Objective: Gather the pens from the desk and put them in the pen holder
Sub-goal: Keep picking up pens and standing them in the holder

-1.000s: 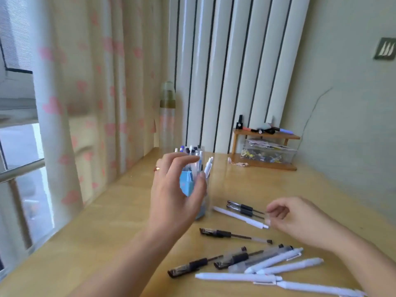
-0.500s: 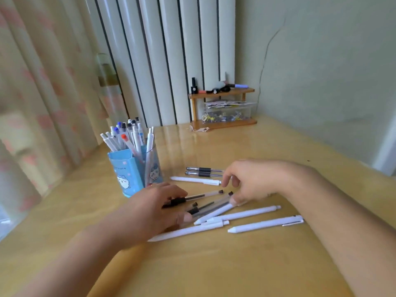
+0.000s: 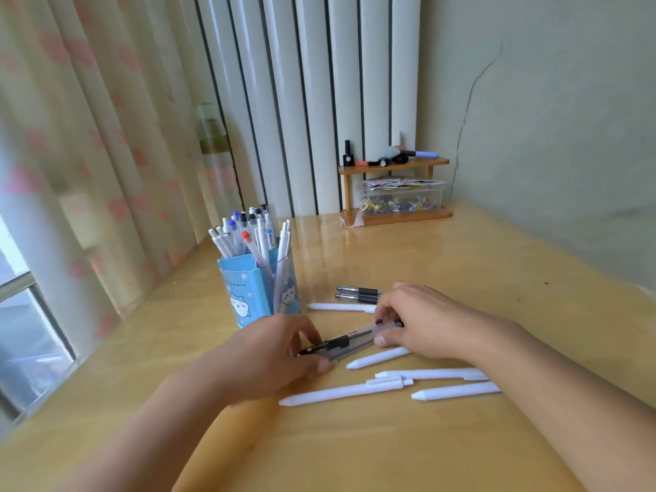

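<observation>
1. Step in hand (judged): gathering. Both hands are on a small bundle of clear-barrelled pens (image 3: 349,341) with black grips, low over the tabletop (image 3: 461,271), just in front of the pen holder (image 3: 248,296).
2. Left hand (image 3: 269,356): grip closed on the tip end of the bundle, thumb under, fingers curled over.
3. Right hand (image 3: 422,321): grip closed on the cap end of the same bundle, fingertips pinching. How many pens are in the bundle cannot be told; motion blur.
4. Pen holder: blue, upright, already crowded with pens standing in it.
5. Loose on the tabletop: two dark pens (image 3: 358,294) side by side beyond the right hand, a white pen (image 3: 339,307) just beside them, and four white pens (image 3: 408,381) scattered near the forearms.
6. Next move (judged): square up the bundle, pass it to one hand, tilt it upright and feed it into a gap among the standing pens.
7. Risk (judged): crowded holder; a careless push may tip it or spill pens.
8. Task is roughly midway; several pens remain.
</observation>
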